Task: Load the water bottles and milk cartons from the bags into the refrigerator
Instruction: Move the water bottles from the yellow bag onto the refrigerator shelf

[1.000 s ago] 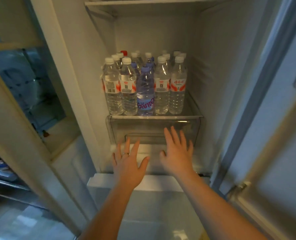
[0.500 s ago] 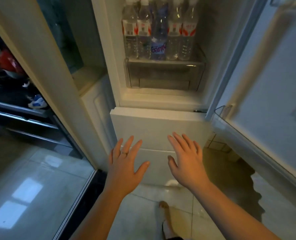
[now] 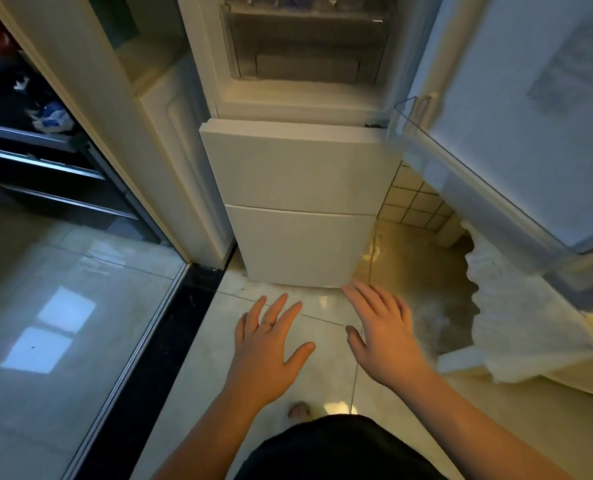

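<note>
The refrigerator (image 3: 302, 168) stands ahead with its upper door (image 3: 517, 109) swung open to the right. Only the bottoms of the water bottles (image 3: 288, 0) show at the top edge, above a clear crisper drawer (image 3: 305, 53). The two lower drawer fronts are closed. My left hand (image 3: 271, 348) hovers over the floor tiles with fingers spread, a ring on one finger, holding nothing. My right hand (image 3: 381, 334) hovers beside it, fingers straight, also holding nothing. A white bag (image 3: 517, 327) lies on the floor at the right, below the open door. No milk cartons are in view.
A cream cabinet side (image 3: 170, 161) flanks the fridge on the left. Dark shelves (image 3: 38, 140) with clutter sit at far left behind a sliding-door track (image 3: 156, 341). My bare foot (image 3: 298, 410) shows on the glossy tiles. The door's clear shelf bin (image 3: 461, 161) juts out at right.
The view has tilted down from the bottle shelf to the floor. Both hands dropped from in front of the crisper drawer to above the tiles, staying spread and holding nothing.
</note>
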### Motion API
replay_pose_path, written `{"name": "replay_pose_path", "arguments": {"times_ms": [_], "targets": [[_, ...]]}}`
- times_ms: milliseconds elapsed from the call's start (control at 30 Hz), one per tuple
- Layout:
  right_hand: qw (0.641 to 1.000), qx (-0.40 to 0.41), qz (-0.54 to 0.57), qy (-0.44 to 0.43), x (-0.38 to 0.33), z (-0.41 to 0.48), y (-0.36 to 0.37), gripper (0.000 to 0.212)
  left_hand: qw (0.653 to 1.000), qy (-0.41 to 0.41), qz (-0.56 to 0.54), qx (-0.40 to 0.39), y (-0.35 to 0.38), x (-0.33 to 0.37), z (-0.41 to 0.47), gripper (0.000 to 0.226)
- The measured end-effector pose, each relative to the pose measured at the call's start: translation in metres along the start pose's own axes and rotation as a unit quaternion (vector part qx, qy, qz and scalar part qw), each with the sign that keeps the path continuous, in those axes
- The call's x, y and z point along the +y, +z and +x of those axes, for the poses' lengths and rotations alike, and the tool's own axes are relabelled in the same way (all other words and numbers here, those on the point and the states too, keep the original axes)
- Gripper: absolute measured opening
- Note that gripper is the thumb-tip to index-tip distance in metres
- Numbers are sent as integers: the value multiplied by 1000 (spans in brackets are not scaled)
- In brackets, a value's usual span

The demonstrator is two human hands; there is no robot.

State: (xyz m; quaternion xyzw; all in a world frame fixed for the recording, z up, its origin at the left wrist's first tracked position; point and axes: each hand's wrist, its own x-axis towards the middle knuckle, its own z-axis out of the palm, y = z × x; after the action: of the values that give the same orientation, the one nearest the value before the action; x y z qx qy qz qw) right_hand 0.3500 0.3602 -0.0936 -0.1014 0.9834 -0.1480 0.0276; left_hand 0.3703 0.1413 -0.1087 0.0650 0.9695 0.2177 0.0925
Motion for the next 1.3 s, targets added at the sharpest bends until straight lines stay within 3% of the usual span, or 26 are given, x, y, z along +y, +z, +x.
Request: {"name": "replay_pose_path", "arguments": {"times_ms": [167, 700, 1100, 1300], "targets": [[999, -8, 13, 39, 63, -71, -5, 63, 998, 23, 23, -57, 44, 67, -30, 70], [992, 18, -4, 128, 308, -319, -63, 66, 991, 88, 40, -94, 204, 352, -117, 70], [970, 84, 12, 228, 447, -332, -117, 68, 971, 201, 52, -120, 253, 487, -36, 67], [960, 85, -3, 266, 542, -296, -153, 66, 962, 233, 40, -133, 285, 562, 50, 81]]}}
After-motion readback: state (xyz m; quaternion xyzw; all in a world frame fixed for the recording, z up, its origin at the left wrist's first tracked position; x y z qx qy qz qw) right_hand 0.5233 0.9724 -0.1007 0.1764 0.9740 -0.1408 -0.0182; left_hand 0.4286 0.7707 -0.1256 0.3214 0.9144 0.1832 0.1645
